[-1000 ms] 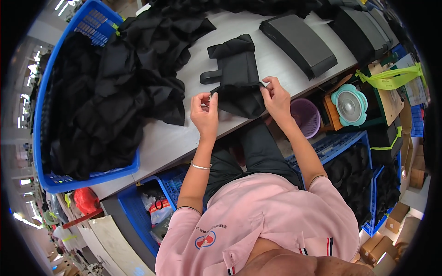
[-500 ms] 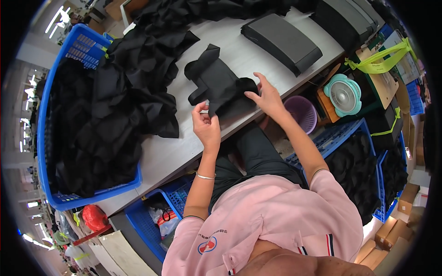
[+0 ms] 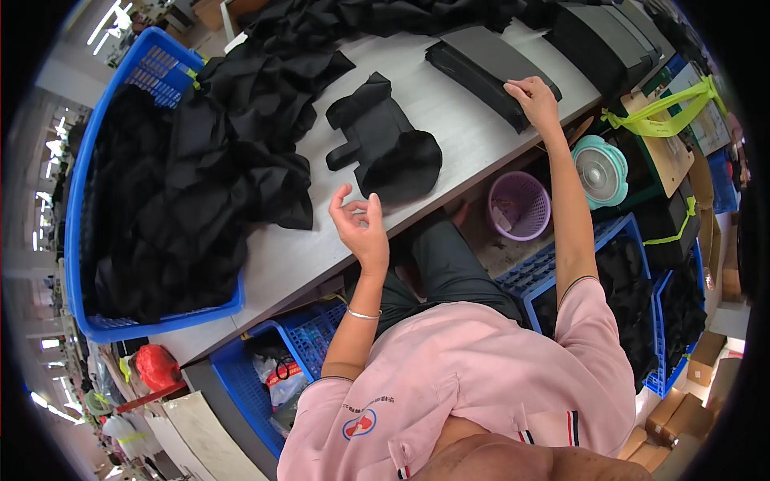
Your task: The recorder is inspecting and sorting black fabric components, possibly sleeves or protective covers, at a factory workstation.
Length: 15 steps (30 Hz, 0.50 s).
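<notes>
On the table in front of me lies a black fabric piece with strap-like tabs and a rounded, folded near end. My left hand hovers just in front of its near edge, fingers curled but apart, holding nothing. Out to the right, my right hand is at the near edge of a stack of dark panels. Its fingers pinch the edge of the grey top panel, and a wide black band shows below that edge. The fingertips are partly hidden.
A blue basket heaped with black fabric stands at the left. More panel stacks lie at the far right. Below the table edge are a purple bin, a teal fan and blue crates.
My right hand has left the black fabric piece and moved right to the panel stack. My left hand has let go and drawn slightly back. The piece now lies flat on the table.
</notes>
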Motion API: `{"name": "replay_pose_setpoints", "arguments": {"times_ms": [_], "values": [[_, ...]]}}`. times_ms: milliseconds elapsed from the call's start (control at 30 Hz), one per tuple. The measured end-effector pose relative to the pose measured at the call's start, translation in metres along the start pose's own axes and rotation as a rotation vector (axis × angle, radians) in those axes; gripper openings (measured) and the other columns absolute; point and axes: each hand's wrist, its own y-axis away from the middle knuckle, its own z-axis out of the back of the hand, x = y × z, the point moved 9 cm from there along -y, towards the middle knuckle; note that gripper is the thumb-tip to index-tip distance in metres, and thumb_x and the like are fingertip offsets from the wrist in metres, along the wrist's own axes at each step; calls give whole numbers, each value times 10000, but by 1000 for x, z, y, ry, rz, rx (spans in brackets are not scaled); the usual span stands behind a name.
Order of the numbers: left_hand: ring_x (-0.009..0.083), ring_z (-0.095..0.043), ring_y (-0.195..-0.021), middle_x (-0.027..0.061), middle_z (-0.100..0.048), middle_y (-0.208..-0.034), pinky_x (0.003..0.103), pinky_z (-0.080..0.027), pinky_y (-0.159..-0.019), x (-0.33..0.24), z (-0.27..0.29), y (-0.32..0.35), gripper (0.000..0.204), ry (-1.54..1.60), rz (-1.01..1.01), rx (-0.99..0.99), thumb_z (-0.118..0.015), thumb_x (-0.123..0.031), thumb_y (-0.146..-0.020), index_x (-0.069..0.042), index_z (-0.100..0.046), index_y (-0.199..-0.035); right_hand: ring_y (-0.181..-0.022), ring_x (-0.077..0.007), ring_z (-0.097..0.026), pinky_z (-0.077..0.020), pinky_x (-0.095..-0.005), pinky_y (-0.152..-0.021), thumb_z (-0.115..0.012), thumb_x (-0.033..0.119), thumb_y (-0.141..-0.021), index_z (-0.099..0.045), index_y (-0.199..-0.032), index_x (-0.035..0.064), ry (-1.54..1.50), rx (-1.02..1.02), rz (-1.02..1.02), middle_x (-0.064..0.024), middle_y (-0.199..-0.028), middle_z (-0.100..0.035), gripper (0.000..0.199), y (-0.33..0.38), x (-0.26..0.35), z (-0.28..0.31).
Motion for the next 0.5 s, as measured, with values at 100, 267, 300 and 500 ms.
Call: {"name": "replay_pose_setpoints", "arguments": {"times_ms": [100, 267, 300, 500], "values": [[72, -555, -767, 68, -612, -1125, 184, -455, -622, -3, -11, 23, 383, 53, -27, 112, -690, -33, -902, -10, -535, -1251, -866, -304, -635, -522, -416, -752, -687, 280, -886, -748, -919, 100, 204, -191, 214, -85, -959, -634, 194, 31, 46, 22], [140, -594, -1086, 100, -568, -1314, 273, -493, -823, 46, -85, 95, 506, 485, 571, 733, -480, -416, -1042, -8, -529, -1336, -899, -298, -644, -558, -381, -703, -649, 157, -882, -589, -924, 26, 300, 56, 340, -127, -1125, -614, 150, 172, 111, -3], [161, -581, -1140, 99, -549, -1355, 303, -485, -885, 53, -98, 113, 605, 621, 715, 783, -424, -508, -1047, -13, -502, -1386, -911, -306, -650, -561, -384, -718, -637, 146, -894, -584, -933, 15, 219, 108, 321, -152, -1177, -620, 147, 197, 117, -4], [225, -392, -1393, 89, -408, -1512, 442, -325, -1153, 69, -131, 186, 934, 709, 1126, 1004, -376, -771, -897, -81, -323, -1523, -819, -330, -661, -546, -400, -685, -620, 144, -933, -574, -992, -12, -249, 295, 158, -211, -1146, -662, 173, 279, 138, 22]]}}
